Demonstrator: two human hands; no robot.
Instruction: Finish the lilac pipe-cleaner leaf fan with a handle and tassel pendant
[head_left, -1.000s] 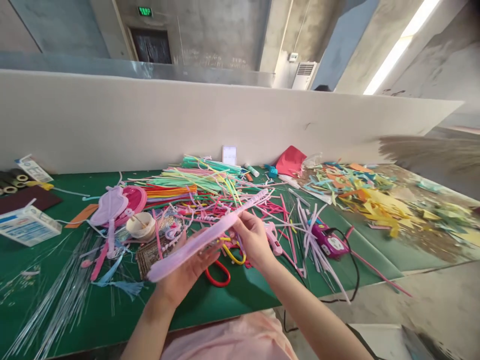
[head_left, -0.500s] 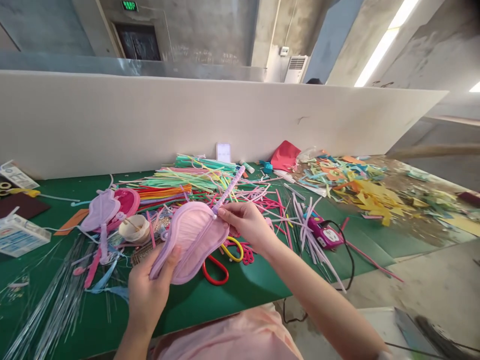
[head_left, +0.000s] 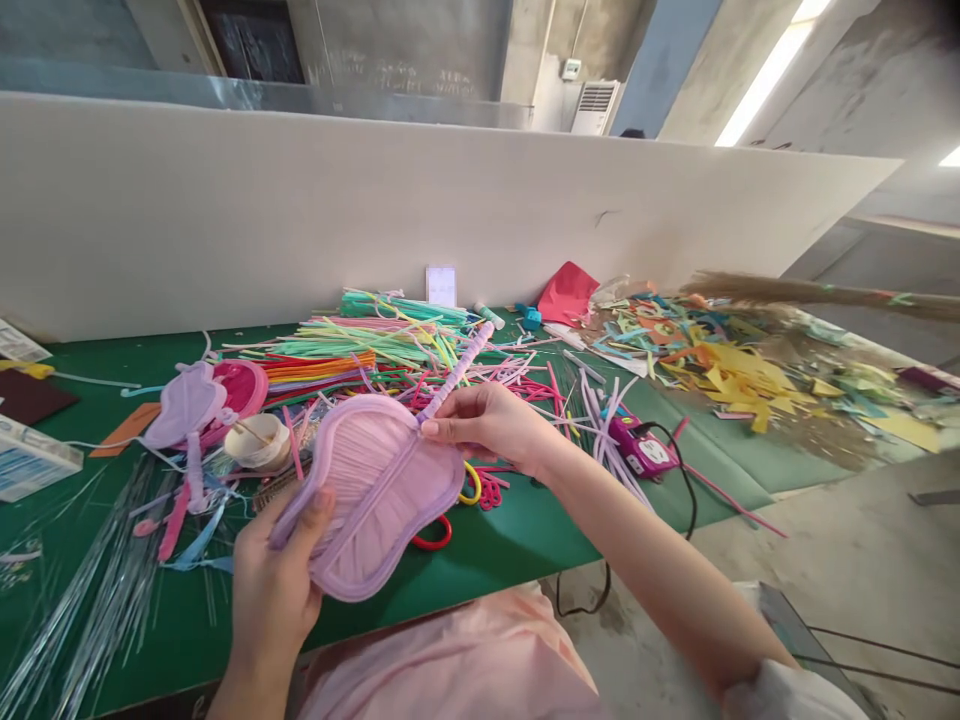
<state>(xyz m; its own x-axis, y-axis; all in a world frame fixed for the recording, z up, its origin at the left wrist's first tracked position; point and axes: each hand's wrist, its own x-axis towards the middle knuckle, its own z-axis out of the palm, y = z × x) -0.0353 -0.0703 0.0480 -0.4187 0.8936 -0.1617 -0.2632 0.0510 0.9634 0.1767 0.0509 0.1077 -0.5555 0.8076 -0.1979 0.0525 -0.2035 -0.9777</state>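
Note:
A lilac hand fan (head_left: pixel 375 490), with pleated fabric inside a fuzzy pipe-cleaner rim, is held tilted over the table front. My left hand (head_left: pixel 277 560) is closed on its lower left edge, thumb on the face. At the joint of face and wrapped handle, my right hand (head_left: pixel 484 425) pinches the fan between thumb and fingers. The handle (head_left: pixel 459 370) points up and away. Red-and-yellow-handled scissors or loops (head_left: pixel 435 535) lie partly hidden under the fan. A second lilac fan (head_left: pixel 187 405) rests at the left on a pink round piece (head_left: pixel 241 388).
Bundles of coloured pipe cleaners (head_left: pixel 330 345) lie behind the hands. A white cup (head_left: pixel 259 443) stands left, near thin wires (head_left: pixel 112 590). To the right are a purple power strip (head_left: pixel 641 445) with a black cord and paper scraps (head_left: pixel 735 385). A white partition (head_left: pixel 337 210) bounds the back.
The fan has turned its face more toward me and come slightly lower, both hands still on it. The view has tilted down a little. A straw broom has come into view over the scraps at right.

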